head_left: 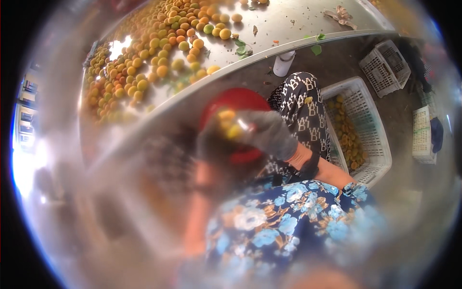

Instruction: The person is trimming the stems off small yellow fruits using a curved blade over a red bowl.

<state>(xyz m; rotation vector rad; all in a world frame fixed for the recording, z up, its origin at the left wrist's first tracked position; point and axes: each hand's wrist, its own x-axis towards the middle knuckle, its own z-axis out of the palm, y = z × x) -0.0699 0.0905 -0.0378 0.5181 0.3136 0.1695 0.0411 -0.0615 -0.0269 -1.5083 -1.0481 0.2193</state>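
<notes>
My left hand [211, 142], in a dark grey glove, is blurred and curls around several yellow-orange apricots [228, 123]. Right beside them, my right hand [269, 132], also gloved in grey, has its fingers closed at the fruit. A small shiny silver thing with a bit of red [246, 125] shows at its fingertips; its kind is too blurred to tell. Both hands are above a red basin [238, 96] at my lap, whose inside is mostly hidden by them.
A metal table [284, 24] with a raised edge carries many loose apricots [163, 53], plus leaves. On my right stands a white plastic crate [375, 130] holding opened apricots [350, 137]. Farther off are another white crate [385, 70], a light crate [422, 135] and a white cylinder [284, 64].
</notes>
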